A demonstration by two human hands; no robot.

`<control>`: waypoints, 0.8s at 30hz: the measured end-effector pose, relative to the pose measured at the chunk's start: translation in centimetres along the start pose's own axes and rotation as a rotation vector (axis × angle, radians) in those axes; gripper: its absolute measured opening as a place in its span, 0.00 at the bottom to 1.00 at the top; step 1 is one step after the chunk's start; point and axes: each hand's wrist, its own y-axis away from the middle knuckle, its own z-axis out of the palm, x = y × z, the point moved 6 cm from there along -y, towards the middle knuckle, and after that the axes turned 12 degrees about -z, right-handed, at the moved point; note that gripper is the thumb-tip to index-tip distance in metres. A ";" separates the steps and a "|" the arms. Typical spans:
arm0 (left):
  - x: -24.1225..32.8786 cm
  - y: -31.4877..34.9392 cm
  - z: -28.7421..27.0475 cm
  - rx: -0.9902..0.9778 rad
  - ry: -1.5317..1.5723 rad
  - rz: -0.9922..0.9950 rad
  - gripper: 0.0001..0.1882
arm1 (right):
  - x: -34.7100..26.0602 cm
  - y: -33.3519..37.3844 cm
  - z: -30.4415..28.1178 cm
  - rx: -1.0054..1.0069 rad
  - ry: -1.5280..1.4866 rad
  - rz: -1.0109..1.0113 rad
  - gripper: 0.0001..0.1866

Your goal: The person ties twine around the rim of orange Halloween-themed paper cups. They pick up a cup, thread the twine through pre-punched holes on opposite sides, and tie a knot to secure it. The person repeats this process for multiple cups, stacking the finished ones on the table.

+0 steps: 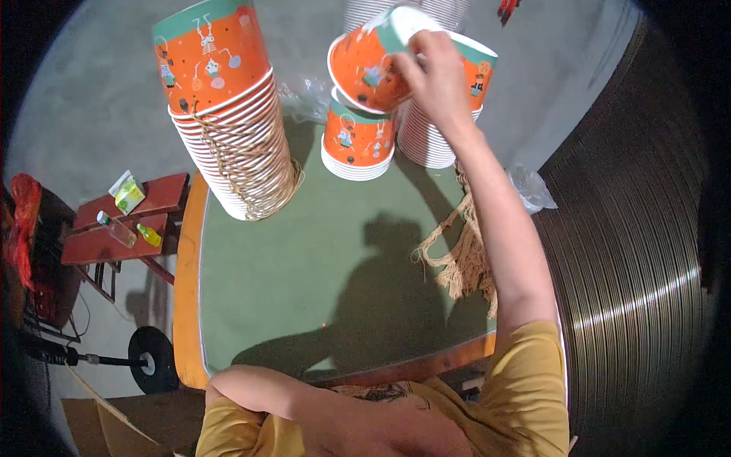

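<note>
My right hand (pixel 435 75) reaches across the table and grips the rim of a tilted orange paper cup (pixel 364 70) with a teal band. It holds that cup above a short stack of the same cups (pixel 358 143). Just behind the hand stands a taller stack (pixel 438 133), showing its white ribbed rims. At the far left of the green tabletop (pixel 320 259), a tall leaning stack of cups (pixel 232 122) is tied with tan twine. My left forearm (pixel 266 388) lies bent along the near table edge, and its hand is hidden against my body.
A loose bundle of tan twine (pixel 464 259) lies beside my right arm. Clear plastic wrap (pixel 533 190) sits at the table's right edge. A red bench (pixel 126 225) at the left holds small bottles and a packet. A large ribbed roll (pixel 632 266) fills the right side.
</note>
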 end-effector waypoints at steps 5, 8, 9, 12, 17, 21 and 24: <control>-0.7 -0.8 1.5 -0.030 0.010 0.022 0.14 | -1.8 6.9 -7.6 0.305 -0.336 0.399 0.09; -0.7 -0.5 1.3 0.020 -0.154 0.020 0.15 | -5.0 14.3 -9.9 0.350 -0.505 0.694 0.07; -1.0 0.0 0.6 0.079 -0.315 0.025 0.15 | -5.1 17.5 -9.6 0.347 -0.566 0.762 0.07; -2.1 3.8 -5.0 0.455 -1.003 0.106 0.12 | -6.9 22.0 -5.9 0.255 -0.733 0.870 0.08; -3.2 14.5 -15.6 1.749 -1.535 0.202 0.17 | -6.2 25.9 -1.1 0.144 -0.851 1.035 0.10; -4.0 15.3 -18.9 1.661 -1.165 0.048 0.18 | -6.9 26.4 -1.3 -0.020 -0.689 0.800 0.11; -5.1 15.0 -19.5 1.625 -1.071 -0.099 0.14 | -7.8 26.1 -1.7 -0.108 -0.689 0.694 0.13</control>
